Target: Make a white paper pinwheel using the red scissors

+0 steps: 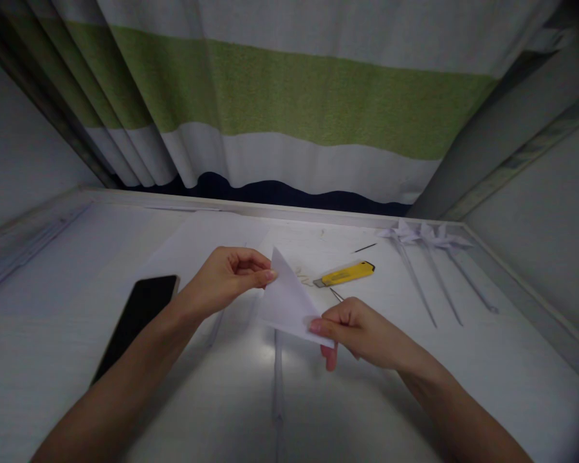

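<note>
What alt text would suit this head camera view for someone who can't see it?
Two bare hands, left hand and right hand, hold a folded white paper triangle above a white table. A black phone, a yellow knife and paper pinwheels lie around; a striped curtain hangs behind.

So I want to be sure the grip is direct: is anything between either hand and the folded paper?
Nothing visible. The left hand pinches the folded white paper at its upper corner; the right hand pinches its lower right corner. The yellow utility knife lies apart behind it.

Both forearms are bare to the frame's edge, with no sleeves, and the left hand (224,278) and right hand (361,334) are ungloved.
</note>
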`<act>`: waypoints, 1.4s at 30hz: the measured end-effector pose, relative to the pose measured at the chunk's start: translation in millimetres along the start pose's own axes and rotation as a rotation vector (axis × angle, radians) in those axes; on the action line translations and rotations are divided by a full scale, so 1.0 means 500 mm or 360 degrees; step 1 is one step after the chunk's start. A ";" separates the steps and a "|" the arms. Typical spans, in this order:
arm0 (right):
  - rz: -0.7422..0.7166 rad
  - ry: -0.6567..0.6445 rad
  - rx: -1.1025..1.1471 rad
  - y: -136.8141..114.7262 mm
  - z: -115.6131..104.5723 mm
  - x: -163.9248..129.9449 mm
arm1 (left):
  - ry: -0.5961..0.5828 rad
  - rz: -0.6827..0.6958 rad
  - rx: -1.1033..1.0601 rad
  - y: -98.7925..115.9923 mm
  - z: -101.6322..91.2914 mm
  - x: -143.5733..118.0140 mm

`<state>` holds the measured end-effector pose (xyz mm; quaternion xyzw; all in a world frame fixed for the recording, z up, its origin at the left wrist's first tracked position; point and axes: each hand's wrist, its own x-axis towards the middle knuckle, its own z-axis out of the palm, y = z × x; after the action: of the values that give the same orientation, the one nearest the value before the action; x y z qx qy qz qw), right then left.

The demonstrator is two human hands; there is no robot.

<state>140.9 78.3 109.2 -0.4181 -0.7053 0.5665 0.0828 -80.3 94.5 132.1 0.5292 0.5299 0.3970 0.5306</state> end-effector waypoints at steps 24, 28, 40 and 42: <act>-0.0049 0.0120 0.0106 -0.004 -0.004 0.006 | 0.0132 0.0058 0.0006 0.010 -0.013 -0.003; -0.0046 0.0165 0.0061 -0.008 -0.007 0.003 | 0.0111 0.0043 0.0013 0.012 -0.015 -0.003; -0.0237 0.0179 0.0200 -0.009 -0.021 0.002 | 0.0016 0.0052 0.0067 0.008 -0.002 -0.002; -0.0286 0.0386 0.0332 -0.005 -0.023 0.008 | -0.0007 0.0057 0.0061 0.004 0.002 0.001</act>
<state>143.6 89.4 114.1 -0.4079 -0.6620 0.5723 0.2604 -79.1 95.3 133.8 0.5495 0.5266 0.3953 0.5143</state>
